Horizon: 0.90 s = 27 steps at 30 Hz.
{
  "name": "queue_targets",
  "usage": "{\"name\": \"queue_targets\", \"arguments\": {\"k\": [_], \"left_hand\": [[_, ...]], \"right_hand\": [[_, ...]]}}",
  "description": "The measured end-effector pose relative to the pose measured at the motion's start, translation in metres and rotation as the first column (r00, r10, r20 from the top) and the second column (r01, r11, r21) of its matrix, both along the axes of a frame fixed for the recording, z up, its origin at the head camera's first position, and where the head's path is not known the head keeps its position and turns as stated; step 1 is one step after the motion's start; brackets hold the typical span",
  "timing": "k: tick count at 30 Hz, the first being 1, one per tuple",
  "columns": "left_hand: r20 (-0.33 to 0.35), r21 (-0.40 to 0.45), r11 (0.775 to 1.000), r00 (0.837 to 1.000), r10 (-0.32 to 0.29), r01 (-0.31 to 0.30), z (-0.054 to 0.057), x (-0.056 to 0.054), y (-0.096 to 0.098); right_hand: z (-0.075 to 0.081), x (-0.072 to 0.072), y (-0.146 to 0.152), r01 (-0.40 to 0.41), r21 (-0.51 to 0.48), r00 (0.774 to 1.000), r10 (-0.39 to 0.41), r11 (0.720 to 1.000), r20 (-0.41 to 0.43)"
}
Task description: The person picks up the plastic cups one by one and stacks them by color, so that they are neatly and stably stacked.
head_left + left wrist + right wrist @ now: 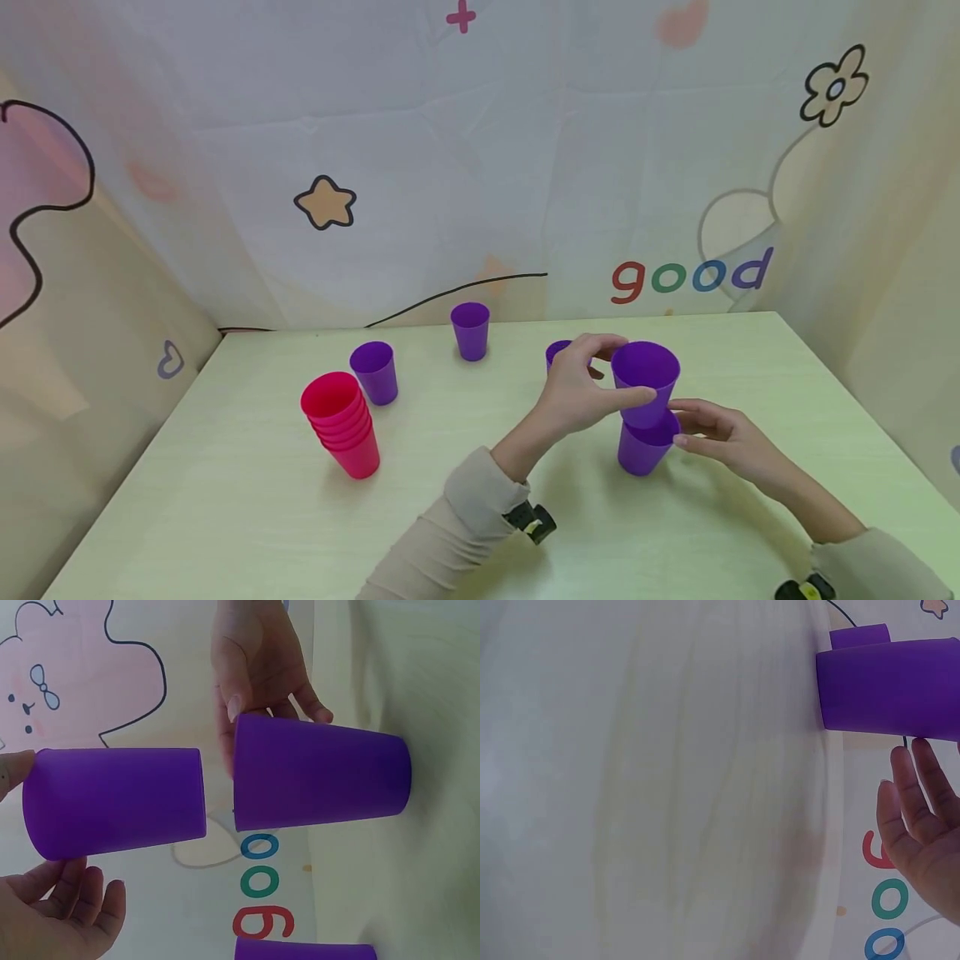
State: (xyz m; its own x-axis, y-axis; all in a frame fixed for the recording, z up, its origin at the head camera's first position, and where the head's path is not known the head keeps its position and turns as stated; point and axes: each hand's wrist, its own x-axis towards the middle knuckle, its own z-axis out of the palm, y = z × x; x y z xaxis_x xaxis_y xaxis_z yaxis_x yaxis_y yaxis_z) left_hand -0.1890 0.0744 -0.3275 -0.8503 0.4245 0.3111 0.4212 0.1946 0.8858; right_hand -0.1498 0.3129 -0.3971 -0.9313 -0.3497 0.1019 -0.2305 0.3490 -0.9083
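In the head view my left hand [581, 383] grips a purple cup [647, 365] near its rim, thumb on the near side and fingers on the far side. Directly beneath is another purple cup [643, 450], upright on the table. The left wrist view shows a narrow gap between the held cup [116, 802] and the lower cup [319, 774]. My right hand [738, 442] is at the lower cup's right side, fingertips right at its wall near the rim. In the right wrist view, the fingers of this hand [926, 825] look fairly straight and spread.
A purple cup [555, 350] stands behind my left hand, partly hidden. Two more purple cups, one at the back [471, 333] and one at left [375, 375], stand upright. A nested stack of red cups [348, 433] is at the table's left. A printed cloth [450, 167] hangs behind the table.
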Motion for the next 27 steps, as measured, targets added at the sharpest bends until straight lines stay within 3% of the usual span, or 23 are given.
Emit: {"name": "queue_targets", "arguments": {"k": [9, 27], "left_hand": [[0.01, -0.028, 0.999, 1.0, -0.028, 0.028, -0.007, 0.001, 0.011], [0.069, -0.106, 0.992, 0.996, -0.058, 0.065, -0.029, 0.0, 0.015]], "right_hand": [[-0.002, -0.001, 0.001, -0.005, -0.017, 1.0, 0.005, 1.0, -0.022], [-0.003, 0.0, 0.002, -0.028, -0.008, 0.996, 0.027, 1.0, -0.083]]}}
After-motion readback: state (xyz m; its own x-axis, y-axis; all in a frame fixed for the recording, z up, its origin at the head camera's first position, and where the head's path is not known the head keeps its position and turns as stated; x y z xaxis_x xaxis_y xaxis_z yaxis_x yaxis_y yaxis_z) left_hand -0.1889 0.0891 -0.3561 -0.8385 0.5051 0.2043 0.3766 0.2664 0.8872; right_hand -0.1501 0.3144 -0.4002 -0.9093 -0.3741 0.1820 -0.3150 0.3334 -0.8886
